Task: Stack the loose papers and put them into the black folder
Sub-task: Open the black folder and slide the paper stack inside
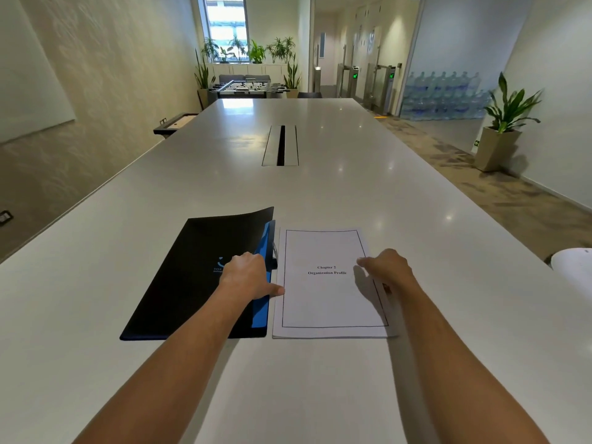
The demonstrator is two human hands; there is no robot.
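Note:
The black folder lies on the white table, its cover slightly lifted so a blue inner flap shows along its right edge. Just to its right sits a neat stack of white papers with a framed title page. My left hand rests on the folder's right edge, fingers curled over the cover and thumb pointing toward the papers. Over the stack's right side is my right hand, fingers spread and touching the top sheet near its right edge.
A cable slot is set into the table's middle, farther away. A white rounded object sits at the table's right edge. A potted plant stands on the floor to the right.

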